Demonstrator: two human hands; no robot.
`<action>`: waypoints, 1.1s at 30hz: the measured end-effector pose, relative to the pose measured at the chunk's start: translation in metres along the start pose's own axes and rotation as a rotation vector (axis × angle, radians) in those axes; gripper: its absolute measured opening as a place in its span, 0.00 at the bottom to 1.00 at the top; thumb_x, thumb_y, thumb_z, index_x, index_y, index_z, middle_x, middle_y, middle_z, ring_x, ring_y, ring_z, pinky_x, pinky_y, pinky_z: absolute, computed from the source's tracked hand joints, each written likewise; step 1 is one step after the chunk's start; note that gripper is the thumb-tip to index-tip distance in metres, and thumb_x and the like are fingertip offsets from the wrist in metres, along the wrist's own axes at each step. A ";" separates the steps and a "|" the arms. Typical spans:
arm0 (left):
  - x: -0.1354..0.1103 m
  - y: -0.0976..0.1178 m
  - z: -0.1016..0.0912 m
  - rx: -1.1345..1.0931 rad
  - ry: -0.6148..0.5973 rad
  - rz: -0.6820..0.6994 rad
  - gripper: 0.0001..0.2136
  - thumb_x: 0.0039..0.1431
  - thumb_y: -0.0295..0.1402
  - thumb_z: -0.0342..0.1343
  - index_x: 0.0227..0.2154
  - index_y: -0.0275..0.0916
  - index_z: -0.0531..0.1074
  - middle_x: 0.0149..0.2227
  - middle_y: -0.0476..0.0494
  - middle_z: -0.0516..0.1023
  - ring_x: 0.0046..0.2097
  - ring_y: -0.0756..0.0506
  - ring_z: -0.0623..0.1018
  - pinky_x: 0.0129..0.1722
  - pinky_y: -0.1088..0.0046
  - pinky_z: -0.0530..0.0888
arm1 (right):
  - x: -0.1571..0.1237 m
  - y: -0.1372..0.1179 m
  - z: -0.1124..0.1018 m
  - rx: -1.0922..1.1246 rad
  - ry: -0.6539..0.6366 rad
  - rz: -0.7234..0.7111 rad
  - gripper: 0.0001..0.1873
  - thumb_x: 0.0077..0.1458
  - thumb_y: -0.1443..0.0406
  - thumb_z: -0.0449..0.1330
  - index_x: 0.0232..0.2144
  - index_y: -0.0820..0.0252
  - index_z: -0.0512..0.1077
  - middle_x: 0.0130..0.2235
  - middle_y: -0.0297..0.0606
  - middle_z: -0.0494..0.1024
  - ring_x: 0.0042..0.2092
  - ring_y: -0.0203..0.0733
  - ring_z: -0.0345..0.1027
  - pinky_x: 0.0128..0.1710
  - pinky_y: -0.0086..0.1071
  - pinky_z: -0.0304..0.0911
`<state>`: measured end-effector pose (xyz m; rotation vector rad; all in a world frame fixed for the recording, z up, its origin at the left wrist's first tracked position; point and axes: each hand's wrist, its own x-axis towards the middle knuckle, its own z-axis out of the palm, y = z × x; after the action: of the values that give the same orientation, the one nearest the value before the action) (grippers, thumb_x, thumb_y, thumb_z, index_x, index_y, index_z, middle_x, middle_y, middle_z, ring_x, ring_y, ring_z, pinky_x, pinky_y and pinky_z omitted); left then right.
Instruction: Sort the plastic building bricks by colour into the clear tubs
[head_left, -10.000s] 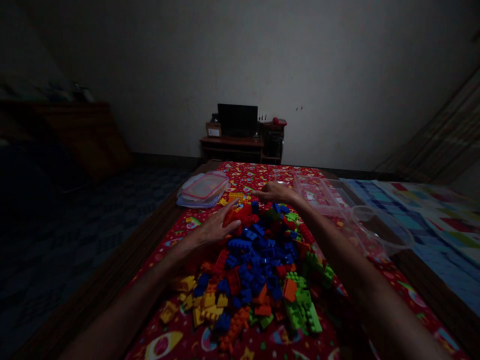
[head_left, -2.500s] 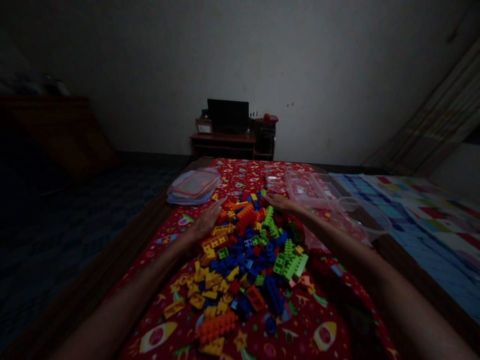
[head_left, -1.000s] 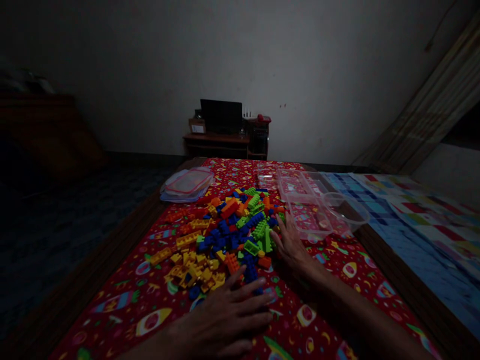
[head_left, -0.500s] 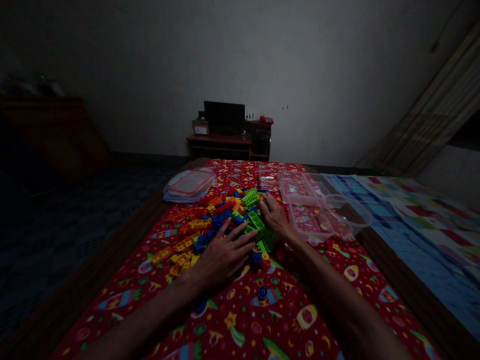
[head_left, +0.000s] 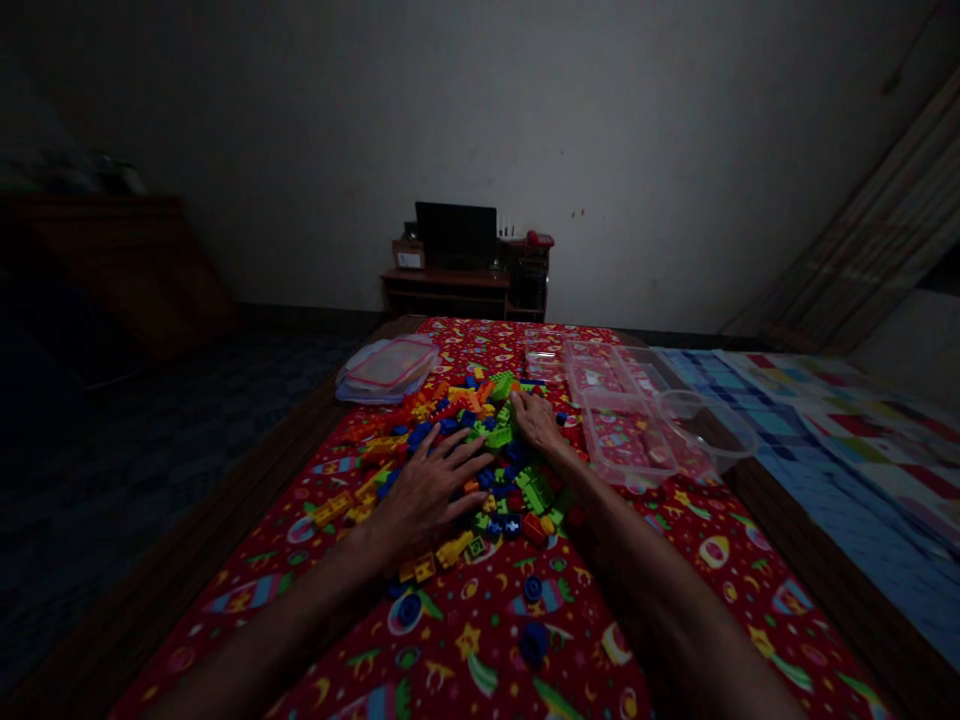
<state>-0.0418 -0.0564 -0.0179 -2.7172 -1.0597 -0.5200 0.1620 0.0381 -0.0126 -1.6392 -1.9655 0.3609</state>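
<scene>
A mixed pile of plastic toy building bricks (head_left: 450, 405) lies on a red patterned cloth (head_left: 480, 670). My left hand (head_left: 427, 490) rests palm down over the near left part of the pile, its fingers spread. My right hand (head_left: 538, 422) is at the far right of the pile, its fingers drawn together beside a green brick (head_left: 502, 387); what lies under them is hidden. Closer to me are a longer green brick (head_left: 534, 490), a red brick (head_left: 534, 530) and yellow bricks (head_left: 454, 548). Round blue pieces (head_left: 534, 642) lie apart on the cloth.
Clear plastic boxes (head_left: 630, 470) and a round clear tub (head_left: 750, 440) stand right of the pile. Stacked lids (head_left: 390, 368) lie at the back left. Beyond the table are a monitor (head_left: 456, 235) on a low desk and a checked bedspread (head_left: 810, 430) at the right.
Bricks have spread toward me, with yellow, green and red ones now nearer. My left hand has shifted slightly left. My right hand's fingers have drawn together. The view has turned slightly left.
</scene>
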 end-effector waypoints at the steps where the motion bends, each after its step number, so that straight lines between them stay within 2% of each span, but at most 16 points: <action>1: -0.002 -0.003 -0.001 -0.018 0.003 0.016 0.22 0.62 0.44 0.48 0.58 0.46 0.62 0.60 0.45 0.65 0.63 0.40 0.60 0.63 0.47 0.51 | 0.000 -0.003 -0.003 0.035 -0.023 -0.044 0.26 0.65 0.56 0.38 0.41 0.64 0.72 0.40 0.45 0.76 0.44 0.45 0.67 0.47 0.36 0.57; 3: -0.008 -0.009 -0.006 -0.058 0.033 0.027 0.22 0.63 0.43 0.47 0.58 0.46 0.62 0.61 0.44 0.65 0.64 0.41 0.59 0.63 0.50 0.54 | -0.003 -0.003 -0.010 0.109 -0.032 -0.132 0.27 0.65 0.55 0.37 0.41 0.63 0.72 0.40 0.43 0.76 0.43 0.43 0.68 0.44 0.34 0.59; 5: -0.016 -0.016 -0.014 -0.094 0.080 -0.009 0.20 0.64 0.41 0.45 0.57 0.45 0.63 0.61 0.44 0.64 0.64 0.42 0.59 0.63 0.54 0.56 | -0.007 0.006 -0.015 0.120 0.024 -0.168 0.27 0.65 0.54 0.36 0.44 0.61 0.71 0.42 0.43 0.75 0.45 0.43 0.67 0.46 0.35 0.59; 7: -0.026 -0.028 -0.019 -0.121 0.131 -0.092 0.19 0.65 0.40 0.42 0.56 0.44 0.64 0.61 0.44 0.64 0.63 0.43 0.60 0.62 0.56 0.58 | -0.013 0.022 -0.017 0.066 0.104 -0.122 0.26 0.64 0.53 0.38 0.47 0.61 0.69 0.46 0.46 0.73 0.49 0.46 0.65 0.49 0.39 0.57; 9: -0.040 -0.044 -0.019 -0.138 0.183 -0.210 0.20 0.66 0.40 0.39 0.56 0.44 0.64 0.60 0.44 0.65 0.62 0.43 0.62 0.62 0.56 0.59 | -0.019 0.038 -0.015 0.013 0.124 -0.037 0.26 0.64 0.53 0.39 0.49 0.61 0.68 0.47 0.49 0.73 0.51 0.49 0.63 0.51 0.42 0.55; 12: -0.065 -0.073 -0.006 -0.134 0.244 -0.415 0.23 0.66 0.41 0.33 0.57 0.42 0.63 0.59 0.42 0.66 0.62 0.42 0.62 0.62 0.52 0.56 | -0.027 0.053 -0.006 -0.011 0.074 0.054 0.27 0.64 0.53 0.38 0.50 0.62 0.67 0.46 0.51 0.73 0.52 0.51 0.64 0.52 0.46 0.55; 16: -0.095 -0.095 0.020 -0.195 0.248 -0.684 0.28 0.66 0.45 0.29 0.59 0.36 0.60 0.60 0.36 0.64 0.63 0.41 0.61 0.62 0.53 0.57 | -0.031 0.040 0.011 -0.006 0.031 0.024 0.26 0.64 0.53 0.38 0.48 0.59 0.69 0.48 0.50 0.73 0.54 0.52 0.63 0.54 0.47 0.54; 19: -0.097 -0.090 0.030 -0.323 0.178 -0.783 0.31 0.65 0.47 0.27 0.60 0.32 0.57 0.62 0.33 0.61 0.64 0.41 0.60 0.62 0.55 0.58 | -0.029 0.018 0.015 0.033 -0.037 -0.045 0.29 0.64 0.51 0.37 0.52 0.61 0.66 0.50 0.50 0.72 0.56 0.52 0.62 0.54 0.48 0.56; 23: -0.084 -0.076 0.029 -0.411 0.180 -0.767 0.30 0.66 0.47 0.28 0.62 0.33 0.54 0.63 0.34 0.58 0.65 0.42 0.57 0.63 0.56 0.56 | -0.040 0.005 0.001 0.110 -0.095 -0.166 0.32 0.63 0.49 0.36 0.59 0.61 0.59 0.59 0.49 0.64 0.62 0.51 0.53 0.59 0.49 0.52; 25: -0.082 -0.073 0.026 -0.416 0.215 -0.746 0.28 0.66 0.47 0.30 0.62 0.35 0.54 0.64 0.36 0.58 0.65 0.42 0.57 0.63 0.56 0.55 | -0.060 0.015 -0.008 0.091 -0.031 -0.232 0.31 0.63 0.49 0.38 0.61 0.57 0.57 0.62 0.46 0.60 0.65 0.51 0.47 0.61 0.51 0.49; 28: -0.092 -0.071 0.025 -0.393 0.251 -0.722 0.27 0.66 0.46 0.32 0.63 0.40 0.53 0.64 0.39 0.57 0.65 0.42 0.56 0.63 0.55 0.55 | -0.106 0.041 -0.014 -0.022 0.103 -0.234 0.30 0.63 0.51 0.40 0.63 0.54 0.53 0.65 0.46 0.51 0.66 0.54 0.40 0.61 0.56 0.46; 31: -0.105 -0.062 0.028 -0.380 0.205 -0.664 0.25 0.66 0.44 0.34 0.64 0.43 0.48 0.66 0.41 0.52 0.66 0.41 0.53 0.63 0.54 0.55 | -0.147 0.063 -0.005 -0.128 0.132 -0.235 0.30 0.63 0.55 0.44 0.65 0.52 0.46 0.68 0.45 0.41 0.67 0.55 0.33 0.61 0.57 0.46; 33: -0.110 -0.053 0.031 -0.355 0.165 -0.649 0.26 0.66 0.44 0.35 0.65 0.45 0.45 0.68 0.41 0.45 0.66 0.40 0.51 0.62 0.53 0.56 | -0.159 0.066 0.006 -0.154 0.134 -0.232 0.31 0.64 0.56 0.44 0.66 0.51 0.44 0.68 0.45 0.38 0.68 0.56 0.29 0.61 0.58 0.44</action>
<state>-0.1450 -0.0771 -0.0866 -2.4794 -1.9604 -1.0968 0.2293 -0.1004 -0.0902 -1.4634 -2.0946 0.0111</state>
